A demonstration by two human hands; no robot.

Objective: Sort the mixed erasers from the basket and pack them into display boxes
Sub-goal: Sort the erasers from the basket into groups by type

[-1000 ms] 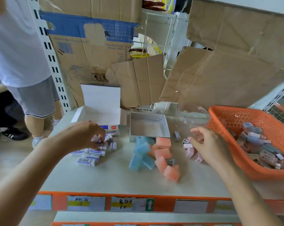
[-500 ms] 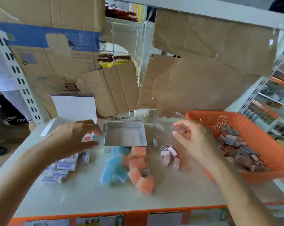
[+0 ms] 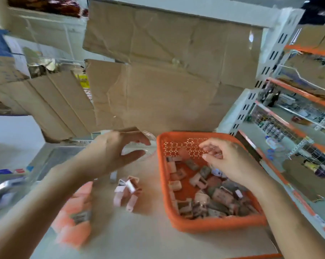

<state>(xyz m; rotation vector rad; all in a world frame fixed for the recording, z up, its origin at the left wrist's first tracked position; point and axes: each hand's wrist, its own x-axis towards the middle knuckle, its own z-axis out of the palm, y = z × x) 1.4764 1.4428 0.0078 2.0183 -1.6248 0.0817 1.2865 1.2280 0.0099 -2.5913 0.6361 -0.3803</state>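
Abt midway, by my read. The orange perforated plastic basket [image 3: 210, 227] sits right, well stocked w/ mixed sleeved erasers [image 3: 210, 193]. Sorted onto the pale tabletop [image 3: 148, 240]: a small pile of pink-sleeved erasers [image 3: 128, 191] just left of the basket, and salmon block erasers [image 3: 74, 221] near left, blurred. Grey open display box [image 3: 53, 157] far left, nothing visible inside, so packing prob. not begun. Left hand [image 3: 116, 154] is spread wide by the clear plastic tub [image 3: 148, 139], contact unclear. Right hand [image 3: 227, 161] is over the basket, fingers loosely curled, nothing held.
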